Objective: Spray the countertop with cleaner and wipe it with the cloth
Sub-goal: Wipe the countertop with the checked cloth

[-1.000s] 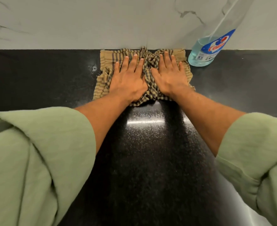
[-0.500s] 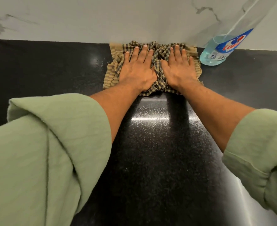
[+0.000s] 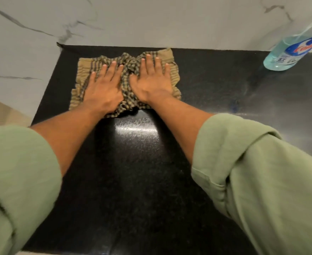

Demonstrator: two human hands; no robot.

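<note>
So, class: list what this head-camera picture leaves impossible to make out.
1. Spray bottle: its top and nozzle are cut off by the upper right edge.
2. Bottle label: the small print is too blurred to read.
3. Countertop under the cloth: hidden by the cloth, the left hand and the right hand.

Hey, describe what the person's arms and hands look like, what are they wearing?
Both arms wear loose, light sage-green fabric sleeves, the left sleeve and right sleeve, rolled or pushed up to around the elbow, leaving the forearms bare. The left hand and right hand are bare: no gloves, rings, watch or bracelets show.
</note>
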